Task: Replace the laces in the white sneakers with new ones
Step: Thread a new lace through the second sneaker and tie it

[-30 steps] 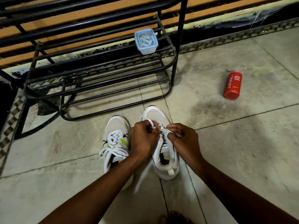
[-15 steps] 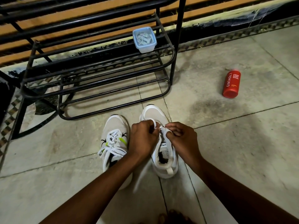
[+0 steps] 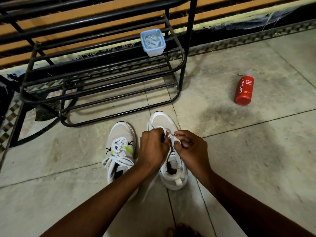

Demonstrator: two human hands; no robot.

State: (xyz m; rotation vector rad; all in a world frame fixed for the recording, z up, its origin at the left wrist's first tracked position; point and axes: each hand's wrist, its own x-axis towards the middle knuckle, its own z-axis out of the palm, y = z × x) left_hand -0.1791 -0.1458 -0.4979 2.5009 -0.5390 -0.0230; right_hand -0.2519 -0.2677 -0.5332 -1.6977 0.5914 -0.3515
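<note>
Tiled floor [image 3: 239,159], both hands as before, pinching right sneaker's lace [image 3: 165,132].

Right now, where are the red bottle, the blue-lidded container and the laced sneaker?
red bottle [image 3: 244,90], head view, middle of its body beside the label text.
blue-lidded container [image 3: 153,42], head view, centre of the lid.
laced sneaker [image 3: 120,148], head view, on the crossed laces.

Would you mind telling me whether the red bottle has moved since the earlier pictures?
No: the red bottle lies in the same spot relative to the rack's leg.
</note>
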